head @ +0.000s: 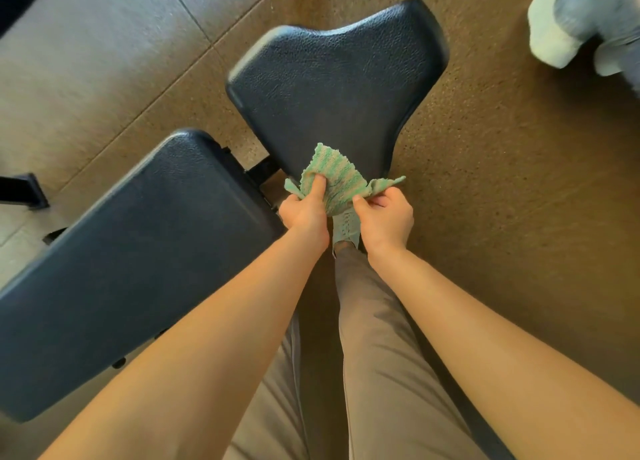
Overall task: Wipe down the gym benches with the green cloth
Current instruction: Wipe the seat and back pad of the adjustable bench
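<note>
Both hands hold the green cloth (332, 182) above the narrow near end of the black seat pad (332, 89). Left hand (304, 214): grip closed on the cloth's left edge. Right hand (386, 217): grip pinching its right corner. Long bench pad (131, 259) lies at left, on the floor (502, 182).

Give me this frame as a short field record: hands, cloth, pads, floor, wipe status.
left hand: gripping the green cloth, thumb on top
right hand: pinching the cloth's right edge
green cloth: green-and-pale striped, spread between both hands, over the narrow near end of the seat pad; contact with the pad unclear
seat pad: black, flared at the far end
back pad: black, long, left of the seat pad, a gap between them
floor: brown speckled
wipe status: cloth being handled, not visibly pressed flat
</note>
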